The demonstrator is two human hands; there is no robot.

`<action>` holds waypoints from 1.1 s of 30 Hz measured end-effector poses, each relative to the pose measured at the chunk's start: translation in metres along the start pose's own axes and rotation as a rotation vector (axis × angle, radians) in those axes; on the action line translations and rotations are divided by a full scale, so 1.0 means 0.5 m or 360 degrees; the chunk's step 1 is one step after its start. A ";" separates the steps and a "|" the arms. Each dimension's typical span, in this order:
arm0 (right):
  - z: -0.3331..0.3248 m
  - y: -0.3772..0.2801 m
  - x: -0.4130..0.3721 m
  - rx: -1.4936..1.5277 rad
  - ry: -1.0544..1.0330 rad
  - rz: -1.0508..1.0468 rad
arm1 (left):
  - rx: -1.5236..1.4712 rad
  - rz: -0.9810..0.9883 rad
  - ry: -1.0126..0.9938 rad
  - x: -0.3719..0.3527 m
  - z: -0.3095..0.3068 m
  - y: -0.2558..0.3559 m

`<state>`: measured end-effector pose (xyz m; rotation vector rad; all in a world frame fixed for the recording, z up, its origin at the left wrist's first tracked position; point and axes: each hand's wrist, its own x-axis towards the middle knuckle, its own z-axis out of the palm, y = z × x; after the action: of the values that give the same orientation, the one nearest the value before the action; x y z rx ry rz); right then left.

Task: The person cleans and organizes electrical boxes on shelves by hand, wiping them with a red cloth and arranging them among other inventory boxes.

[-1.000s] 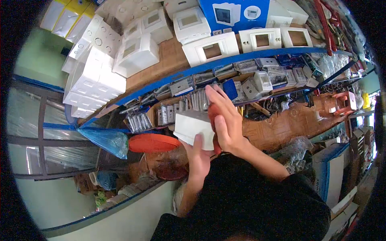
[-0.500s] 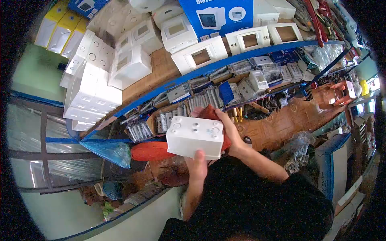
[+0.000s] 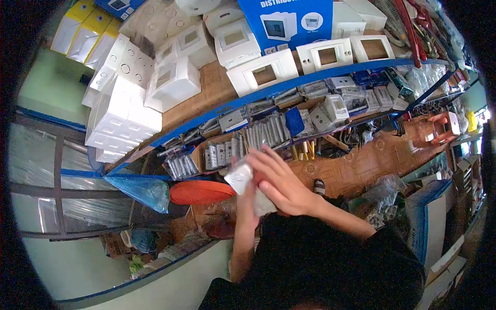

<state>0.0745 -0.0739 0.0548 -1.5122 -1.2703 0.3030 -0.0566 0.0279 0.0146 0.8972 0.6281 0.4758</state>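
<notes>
Sitting left, one red disc [image 3: 200,192]; next, open carton [image 3: 197,156] with wrapped plates [image 3: 220,154]; near centre, left hand [image 3: 248,204] curled round one tilted, blurry white box [image 3: 239,179]; right hand [image 3: 284,188] mostly open, fingers extended against it; far centre-right, three white frames [image 3: 240,80] on upper shelf [image 3: 214,80].

head-worn view, facing forward and steeply down
</notes>
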 end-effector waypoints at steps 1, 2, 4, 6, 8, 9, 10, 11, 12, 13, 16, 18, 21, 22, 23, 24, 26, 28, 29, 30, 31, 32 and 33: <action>-0.003 0.009 0.018 0.0080 0.0134 0.0010 | 0.0263 -0.0273 0.0037 -0.019 -0.013 0.000; -0.005 0.020 0.035 0.0161 0.0270 0.0022 | 0.0430 -0.0153 0.0023 -0.033 0.000 -0.015; -0.014 0.033 0.060 0.0379 0.0403 0.0251 | 0.0411 0.0042 -0.0214 -0.053 0.026 -0.017; -0.023 0.027 0.065 0.0865 0.0276 0.0626 | 0.0473 -0.0027 -0.0230 -0.051 0.037 0.010; 0.004 0.065 0.034 0.1088 0.0119 0.0811 | 0.0599 0.0057 -0.0282 -0.037 0.044 0.039; 0.004 0.065 0.024 0.1101 0.0068 0.0707 | 0.0692 0.0161 -0.0312 -0.035 0.045 0.049; -0.008 0.043 0.029 0.1117 0.0017 0.0612 | 0.0787 0.0257 -0.0339 -0.036 0.042 0.056; -0.052 0.012 0.026 0.0795 -0.0153 0.0475 | 0.0741 0.0182 -0.0292 -0.035 0.034 0.056; -0.061 0.015 0.028 0.0663 -0.0198 0.0254 | 0.0797 0.0191 -0.0324 -0.035 0.037 0.065; -0.066 0.019 0.029 0.0535 -0.0242 0.0032 | 0.0856 0.0198 -0.0356 -0.034 0.045 0.080; -0.090 0.001 0.041 0.0371 -0.0492 -0.0159 | 0.1281 0.0286 -0.0424 -0.028 0.039 0.096; -0.099 0.002 0.048 0.0363 -0.0607 -0.0125 | 0.1361 0.0287 -0.0514 -0.029 0.051 0.097; -0.091 0.004 0.054 0.0504 -0.0616 -0.0021 | 0.1711 0.0510 -0.0565 -0.024 0.040 0.098; -0.086 0.006 0.054 0.0518 -0.0565 0.0060 | 0.1738 0.0481 -0.0589 -0.026 0.044 0.105; -0.081 0.008 0.053 0.0530 -0.0512 0.0142 | 0.1764 0.0453 -0.0616 -0.031 0.054 0.117; -0.077 0.008 0.051 0.0542 -0.0458 0.0227 | 0.1790 0.0422 -0.0644 -0.035 0.059 0.123; -0.068 -0.004 0.050 0.0693 -0.0354 0.0419 | 0.1738 0.0465 -0.0604 -0.039 0.059 0.119; -0.072 -0.012 0.050 0.0828 -0.0329 0.0764 | 0.1608 0.0520 -0.0614 -0.047 0.051 0.113; -0.079 -0.014 0.053 0.0883 -0.0360 0.1009 | 0.1503 0.0559 -0.0640 -0.047 0.039 0.105; -0.084 -0.014 0.056 0.0936 -0.0390 0.1251 | 0.1399 0.0601 -0.0665 -0.045 0.022 0.092; -0.077 -0.004 0.053 0.1114 -0.0225 0.1211 | 0.1243 0.0587 -0.0653 -0.037 -0.013 0.058; -0.063 0.013 0.047 0.1389 -0.0145 0.1245 | 0.0888 0.0499 -0.0652 -0.036 -0.034 0.038; -0.047 0.026 0.044 0.1665 -0.0061 0.1274 | 0.0536 0.0407 -0.0646 -0.037 -0.043 0.027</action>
<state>0.1079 -0.0669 0.0622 -0.9803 -0.2999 1.2870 -0.0863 0.0359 0.0213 1.3617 0.2215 0.4043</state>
